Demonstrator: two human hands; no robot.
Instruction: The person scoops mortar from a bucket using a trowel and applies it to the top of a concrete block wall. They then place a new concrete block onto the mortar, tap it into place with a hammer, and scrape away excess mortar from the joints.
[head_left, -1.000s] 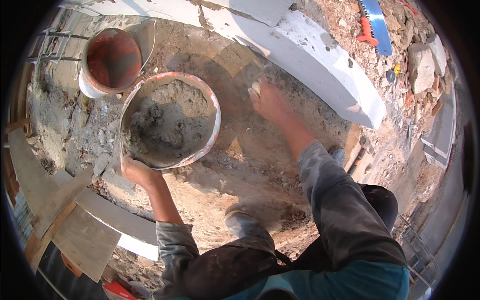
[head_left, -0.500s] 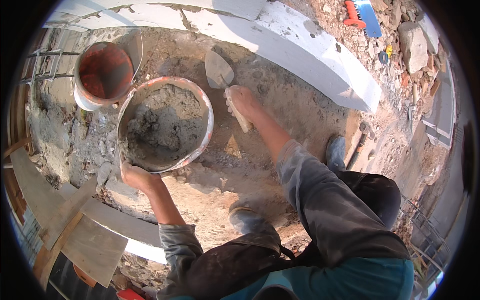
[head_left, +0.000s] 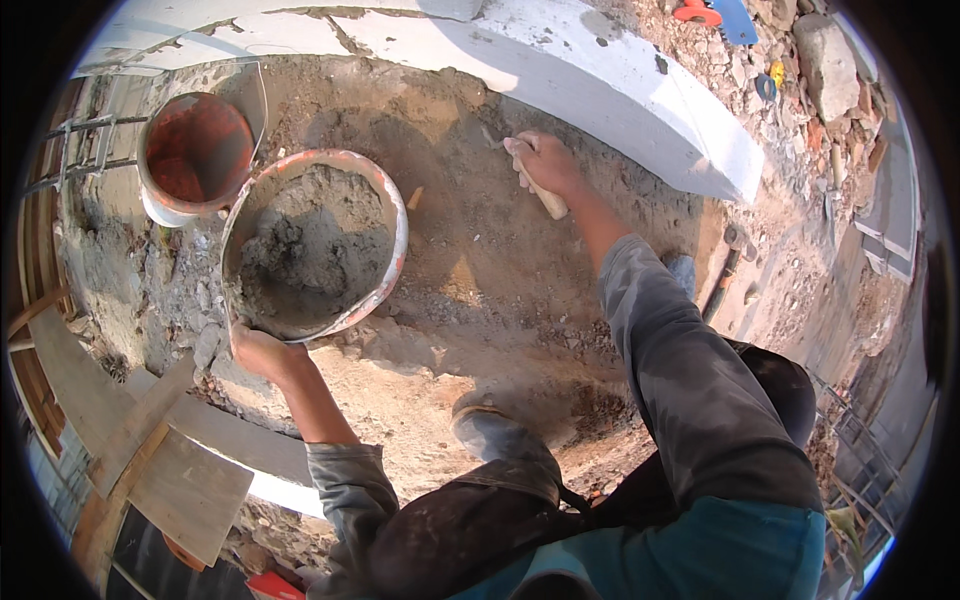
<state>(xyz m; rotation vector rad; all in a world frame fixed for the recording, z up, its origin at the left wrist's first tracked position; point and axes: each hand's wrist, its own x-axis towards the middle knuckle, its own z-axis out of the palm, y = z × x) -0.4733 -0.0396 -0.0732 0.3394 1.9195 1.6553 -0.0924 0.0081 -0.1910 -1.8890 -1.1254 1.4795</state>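
Observation:
My left hand [head_left: 262, 355] is closed on the near left rim of a round bucket [head_left: 399, 240], which leans slightly. Lumpy grey mortar [head_left: 335, 235] fills part of the bucket, with a darker hollow on its left side. To the right, my right hand [head_left: 545, 165] is wrapped around the pale wooden handle [head_left: 552, 203] of a trowel. It hovers near the foot of a low white block wall [head_left: 590, 85]. Only a thin edge of the trowel's blade shows beyond the fingers, so the blade appears turned on edge. I cannot tell whether it carries mortar.
A second bucket [head_left: 170, 213], red inside, stands beyond the mortar bucket. Boards [head_left: 190, 500] lie at lower left, and metal bars [head_left: 100, 122] stick out at far left. At right are a hammer [head_left: 727, 270], a large stone [head_left: 828, 70] and a blue saw blade [head_left: 736, 22]. My boot [head_left: 485, 425] stands below centre.
My right hand has moved right and slightly away with the trowel, whose blade has turned from flat view to edge-on. The left hand stays on the bucket's rim; the whole view has shifted slightly.

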